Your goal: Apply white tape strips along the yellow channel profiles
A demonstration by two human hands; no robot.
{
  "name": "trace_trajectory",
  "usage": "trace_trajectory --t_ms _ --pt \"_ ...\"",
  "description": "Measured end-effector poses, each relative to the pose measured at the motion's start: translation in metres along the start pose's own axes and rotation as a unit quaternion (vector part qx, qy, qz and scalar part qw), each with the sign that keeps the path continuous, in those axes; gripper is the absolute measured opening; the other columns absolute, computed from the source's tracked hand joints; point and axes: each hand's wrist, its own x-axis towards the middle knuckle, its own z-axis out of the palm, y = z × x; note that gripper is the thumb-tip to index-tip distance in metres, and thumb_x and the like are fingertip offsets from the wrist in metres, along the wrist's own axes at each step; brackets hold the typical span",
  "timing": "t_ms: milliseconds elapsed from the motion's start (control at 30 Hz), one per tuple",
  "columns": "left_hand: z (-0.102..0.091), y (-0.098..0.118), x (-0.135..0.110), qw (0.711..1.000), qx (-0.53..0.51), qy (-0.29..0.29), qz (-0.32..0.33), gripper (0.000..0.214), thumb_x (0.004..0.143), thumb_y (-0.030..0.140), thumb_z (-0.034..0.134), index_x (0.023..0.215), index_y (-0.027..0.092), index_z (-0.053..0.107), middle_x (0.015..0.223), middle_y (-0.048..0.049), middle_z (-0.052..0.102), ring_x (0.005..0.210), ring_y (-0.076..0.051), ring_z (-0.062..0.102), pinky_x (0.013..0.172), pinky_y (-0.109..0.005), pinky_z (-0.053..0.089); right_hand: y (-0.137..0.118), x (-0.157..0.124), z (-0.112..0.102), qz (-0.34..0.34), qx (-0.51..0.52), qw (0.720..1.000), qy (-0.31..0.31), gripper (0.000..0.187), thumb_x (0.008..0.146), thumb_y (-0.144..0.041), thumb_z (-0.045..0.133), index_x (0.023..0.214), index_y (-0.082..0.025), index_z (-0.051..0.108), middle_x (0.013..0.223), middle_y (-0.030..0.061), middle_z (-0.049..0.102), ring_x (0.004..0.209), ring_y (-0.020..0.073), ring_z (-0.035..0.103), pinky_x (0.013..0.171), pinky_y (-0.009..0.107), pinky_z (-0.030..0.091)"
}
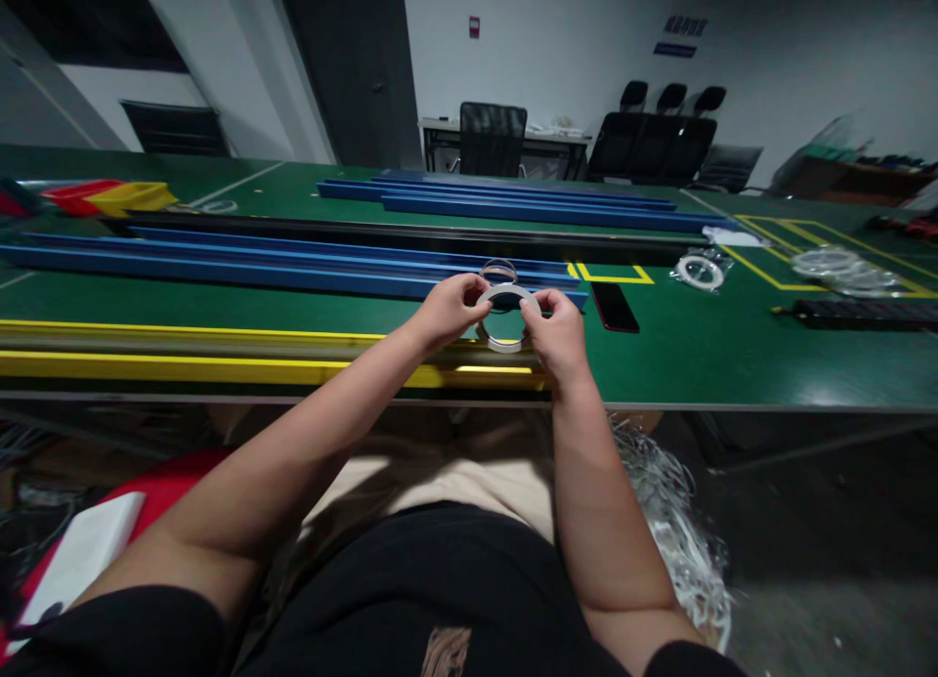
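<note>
Left hand [448, 309]: fingers closed on left rim of white tape roll [505, 317]. Right hand [558, 333]: pinching right rim of same roll. Roll held upright above yellow rails [220, 355] at counter [696, 355] near edge. Behind: second ring [499, 270], blue rails [293, 262]. Just right: black phone [614, 307]; bagged tape roll [700, 270] farther right.

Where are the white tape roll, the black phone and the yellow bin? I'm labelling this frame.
White tape roll [505, 346]: head view, lower rim.
Black phone [614, 307]: head view, screen middle.
Yellow bin [132, 199]: head view, front wall.
</note>
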Motion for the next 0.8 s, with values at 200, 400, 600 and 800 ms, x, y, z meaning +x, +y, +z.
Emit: trace_trajectory --t_ms 200,400,600,800 --pt "0.001 0.006 -0.003 0.997 0.075 0.008 -0.014 0.011 0.075 0.021 0.064 0.085 0.018 0.063 0.075 0.0014 0.063 0.067 -0.013 0.054 0.064 -0.027 0.039 -0.003 -0.002 0.003 -0.037 -0.071 0.996 0.028 0.018 0.083 -0.037 0.06 0.085 -0.021 0.068 0.085 0.0027 0.068 0.079 0.019 0.059 0.074 0.031 0.044" --pt "0.0 0.009 -0.004 0.995 0.095 0.007 -0.006 0.011 0.076 0.023 0.064 0.079 0.02 0.054 0.072 0.0029 0.058 0.064 -0.012 0.047 0.061 -0.026 0.035 -0.007 -0.003 0.006 -0.046 -0.108 0.992 0.047 0.007 0.079 -0.029 0.058 0.079 -0.022 0.06 0.078 -0.0007 0.062 0.071 0.0165 0.054 0.069 0.029 0.039" --pt "-0.004 0.011 -0.005 0.998 0.063 -0.015 -0.005 0.015 0.078 0.029 0.064 0.088 0.019 0.06 0.08 0.0008 0.063 0.07 -0.014 0.054 0.065 -0.027 0.041 -0.003 -0.001 0.004 -0.038 -0.066 0.997 0.022 0.009 0.08 -0.031 0.059 0.081 -0.023 0.06 0.082 0.0011 0.065 0.075 0.0181 0.059 0.073 0.031 0.046" --pt "-0.005 0.014 -0.006 0.998 0.011 -0.063 -0.019 0.026 0.077 0.034 0.068 0.097 0.017 0.067 0.086 -0.0014 0.071 0.073 -0.015 0.062 0.068 -0.027 0.048 0.001 0.002 0.004 0.071 0.109 0.991 -0.036 0.023 0.078 -0.04 0.068 0.088 -0.023 0.056 0.078 -0.0021 0.063 0.06 0.0152 0.064 0.055 0.028 0.052"
